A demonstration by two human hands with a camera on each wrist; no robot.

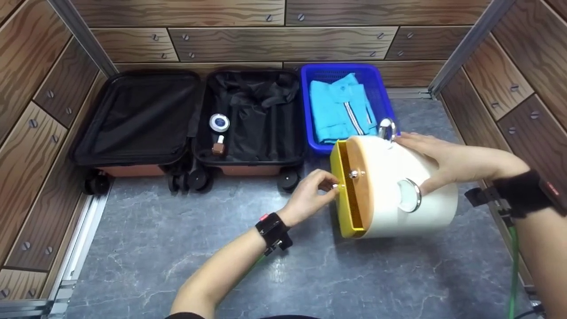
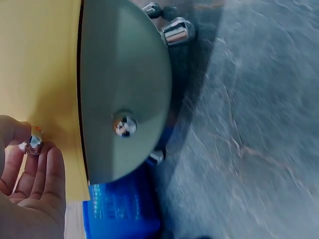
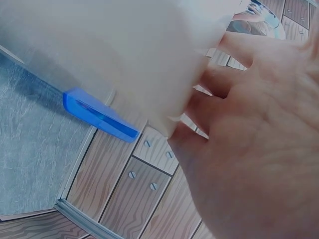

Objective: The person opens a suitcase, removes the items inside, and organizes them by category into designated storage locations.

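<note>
My left hand (image 1: pixel 308 195) pinches the metal knob (image 2: pixel 35 142) of a yellow-fronted drawer (image 1: pixel 339 164), pulled partly out of a rounded white cabinet (image 1: pixel 387 190). Behind the drawer front, the wooden-looking panel (image 1: pixel 365 190) carries a second shiny knob (image 2: pixel 123 124), which nobody touches. Across the white curved shell, my right hand (image 1: pixel 443 159) grips, its thumb beside a chrome ring (image 1: pixel 418 199); its fingertips are hidden in the right wrist view. Another chrome fitting (image 1: pixel 386 128) stands at the cabinet's far edge.
An open black-lined suitcase (image 1: pixel 261 133) lies behind, holding a round compact (image 1: pixel 219 122) and a small brown bottle (image 1: pixel 218 146) with a white cap. Its other half (image 1: pixel 137 115) is at left. A blue basket (image 1: pixel 381 88) with folded turquoise clothing (image 1: pixel 332 110) sits just behind the cabinet.
</note>
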